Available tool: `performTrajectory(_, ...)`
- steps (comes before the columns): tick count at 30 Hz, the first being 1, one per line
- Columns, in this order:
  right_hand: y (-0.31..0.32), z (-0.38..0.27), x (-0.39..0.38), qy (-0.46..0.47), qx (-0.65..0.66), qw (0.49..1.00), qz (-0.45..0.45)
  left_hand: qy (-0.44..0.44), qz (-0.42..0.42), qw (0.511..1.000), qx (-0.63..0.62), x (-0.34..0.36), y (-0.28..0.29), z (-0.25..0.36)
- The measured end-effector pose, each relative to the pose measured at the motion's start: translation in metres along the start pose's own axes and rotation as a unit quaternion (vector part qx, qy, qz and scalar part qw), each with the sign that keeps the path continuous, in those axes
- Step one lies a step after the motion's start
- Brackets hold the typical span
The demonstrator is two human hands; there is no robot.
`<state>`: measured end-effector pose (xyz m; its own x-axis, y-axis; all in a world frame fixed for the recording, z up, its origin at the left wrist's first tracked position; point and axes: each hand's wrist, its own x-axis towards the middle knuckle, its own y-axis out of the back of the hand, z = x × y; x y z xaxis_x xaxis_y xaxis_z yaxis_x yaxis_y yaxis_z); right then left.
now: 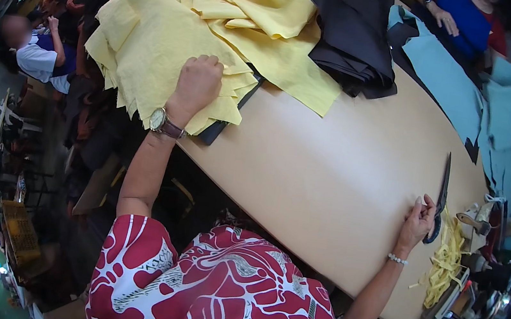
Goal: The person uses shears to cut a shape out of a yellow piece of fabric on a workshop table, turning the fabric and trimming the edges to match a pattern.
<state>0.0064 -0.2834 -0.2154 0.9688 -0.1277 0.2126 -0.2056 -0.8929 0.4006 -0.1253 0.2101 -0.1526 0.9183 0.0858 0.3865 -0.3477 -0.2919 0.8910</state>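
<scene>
My left hand (200, 81), with a watch at the wrist, is closed on the stack of yellow fabric pieces (145, 42) at the table's left end. Its knuckles face up, and the fingertips are hidden beneath. At the right side of the table, my right hand (416, 224) is beside the black scissors (444, 184). Its fingers are loosely bent and partly apart, close to the scissors' handles; no firm grip on them shows. The scissors' blades point away from me. A heap of yellow fabric strips (447, 259) lies just right of the handles.
More yellow cloth (266, 6) and folded black fabric (355, 37) cover the table's far side. Teal fabric (445, 68) hangs over its far right edge. A brush (474, 222) and clutter line the right end of the pale tabletop (329, 188). Another person's hand (445, 20) shows across the table.
</scene>
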Motion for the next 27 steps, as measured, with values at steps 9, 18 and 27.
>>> performTrajectory(9, -0.01, -0.012, -0.004, 0.052, -0.034, 0.998, -0.033, 0.043, -0.015, 0.988, -0.145, 0.03, 0.048, -0.03)
performTrajectory(18, -0.01, -0.007, -0.005, 0.055, -0.08, 0.995, -0.031, -0.01, -0.086, 0.996, 0.016, -0.003, -0.005, -0.012)
performTrajectory(27, -0.02, -0.053, 0.025, 0.104, -0.06, 0.989, -0.089, 0.043, 0.197, 0.979, -0.036, 0.127, 0.06, -0.086)
